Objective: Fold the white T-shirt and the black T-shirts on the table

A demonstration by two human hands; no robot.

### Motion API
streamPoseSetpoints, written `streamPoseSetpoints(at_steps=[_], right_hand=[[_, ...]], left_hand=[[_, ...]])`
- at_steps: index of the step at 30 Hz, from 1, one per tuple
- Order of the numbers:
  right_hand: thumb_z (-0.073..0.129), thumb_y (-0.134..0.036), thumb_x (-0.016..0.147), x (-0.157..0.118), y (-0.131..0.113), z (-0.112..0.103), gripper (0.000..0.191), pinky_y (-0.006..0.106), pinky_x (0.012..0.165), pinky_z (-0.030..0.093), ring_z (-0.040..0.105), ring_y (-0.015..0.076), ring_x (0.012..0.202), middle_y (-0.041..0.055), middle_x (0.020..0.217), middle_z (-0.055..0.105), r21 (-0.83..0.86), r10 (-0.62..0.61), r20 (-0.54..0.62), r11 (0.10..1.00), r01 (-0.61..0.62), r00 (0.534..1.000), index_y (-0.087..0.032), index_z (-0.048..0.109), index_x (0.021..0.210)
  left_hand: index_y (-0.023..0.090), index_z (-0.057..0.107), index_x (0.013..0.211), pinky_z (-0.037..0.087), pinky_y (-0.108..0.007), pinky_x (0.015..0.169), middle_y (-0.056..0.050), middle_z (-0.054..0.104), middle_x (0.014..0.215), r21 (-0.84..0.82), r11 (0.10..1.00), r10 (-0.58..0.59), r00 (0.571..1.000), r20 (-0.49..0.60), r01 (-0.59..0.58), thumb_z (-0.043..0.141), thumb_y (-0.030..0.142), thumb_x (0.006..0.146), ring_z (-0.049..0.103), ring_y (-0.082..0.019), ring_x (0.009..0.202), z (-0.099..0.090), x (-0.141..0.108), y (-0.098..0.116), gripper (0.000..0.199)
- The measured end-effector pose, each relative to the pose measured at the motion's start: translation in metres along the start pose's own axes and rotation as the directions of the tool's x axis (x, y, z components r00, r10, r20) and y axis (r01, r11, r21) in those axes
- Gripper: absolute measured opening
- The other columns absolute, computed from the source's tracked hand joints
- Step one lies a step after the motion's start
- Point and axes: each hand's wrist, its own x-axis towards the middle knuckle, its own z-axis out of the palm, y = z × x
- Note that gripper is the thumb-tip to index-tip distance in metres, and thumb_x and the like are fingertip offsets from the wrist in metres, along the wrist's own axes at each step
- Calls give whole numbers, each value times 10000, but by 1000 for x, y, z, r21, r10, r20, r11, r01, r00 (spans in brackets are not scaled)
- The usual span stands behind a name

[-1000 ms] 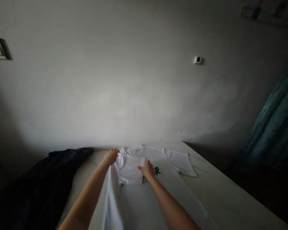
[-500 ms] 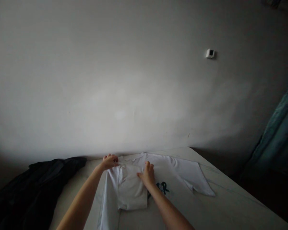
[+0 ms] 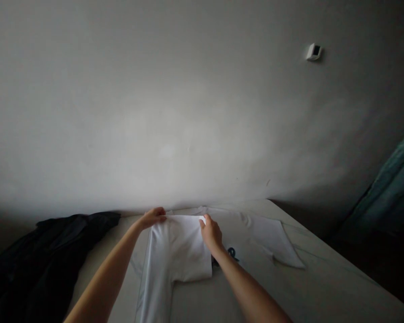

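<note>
A white T-shirt (image 3: 189, 251) with a dark print on its front lies on the table, its left side folded over so that one sleeve lies across the chest. My left hand (image 3: 154, 216) pinches the shirt at the shoulder end of that fold. At the far corner of the folded sleeve, my right hand (image 3: 211, 231) grips the fabric between thumb and fingers. The sleeve's upper edge runs straight between both hands. My right hand and forearm cover part of the print.
A black garment (image 3: 63, 251) lies heaped at the table's left. The pale marble-patterned table (image 3: 326, 273) stands against a grey wall (image 3: 188, 112). A small white device (image 3: 313, 52) is on the wall, and a teal curtain (image 3: 393, 179) hangs at the right.
My right hand has moved up to the sleeve's far corner and taken hold of it. The sleeve's upper edge has become straight and smoother. The view has shifted slightly.
</note>
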Motion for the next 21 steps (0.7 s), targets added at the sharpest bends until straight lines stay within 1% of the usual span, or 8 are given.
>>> streamPoseSetpoints(at_steps=[4,6,10,12,14,16,19,21], right_hand=[[451,-277,989,-3,0,5,244,257,721,460,683,210,930,97,1016,723,-123,-8,10,992,9,1000,-203,618,1151],[472,-237,973,-7,-3,5,241,266,746,468,670,213,964,102,1068,708,-132,-7,19,991,9,1000,-197,614,1162],[580,-185,896,-31,-15,-1,382,345,940,438,559,266,1166,159,1296,588,-164,-108,-69,982,95,992,-163,560,1278],[608,-182,871,-54,-22,-8,331,366,979,420,544,280,1172,153,1260,600,-159,-216,-94,967,200,972,-160,610,1201],[594,-169,869,-81,-28,-15,201,344,937,445,587,263,1104,122,1145,657,-107,-289,-30,953,284,957,-178,668,1056],[590,-181,864,-109,-32,-21,124,317,852,476,647,249,999,97,1010,708,-21,-275,111,960,279,955,-194,700,920],[631,-234,824,-143,-37,-22,104,303,750,493,703,267,899,98,885,749,93,-158,304,986,136,939,-193,727,816],[657,-251,795,-155,-43,-20,106,303,727,498,713,283,911,109,888,759,163,-92,337,986,39,937,-187,737,823]], left_hand=[[208,638,870,445,-346,796,13,632,737,213,975,-44,997,-66,57,581,423,787,599,-198,808,12,0,7,237],[223,647,882,420,-400,878,-5,661,788,311,946,-55,992,-115,89,580,347,812,611,-217,870,18,-4,15,157],[252,647,999,338,-491,1007,-80,659,1092,465,880,2,977,-211,99,587,215,826,533,-290,1135,31,-21,38,186],[270,622,1097,296,-501,1062,-94,591,1245,513,855,56,971,-234,74,575,156,823,455,-301,1240,40,-37,52,301],[276,597,1154,285,-497,1088,-91,552,1303,536,843,105,968,-227,35,536,122,835,427,-296,1268,50,-57,65,360],[269,592,1160,329,-476,1072,-84,568,1281,536,844,140,971,-194,-15,484,99,852,456,-281,1243,61,-79,76,368],[262,590,1151,416,-403,1019,-62,605,1237,502,861,172,975,-140,-80,419,62,864,531,-233,1178,80,-111,86,389],[253,586,1156,445,-353,1002,-52,620,1237,470,877,179,977,-119,-103,396,36,860,570,-201,1154,90,-128,88,414]])
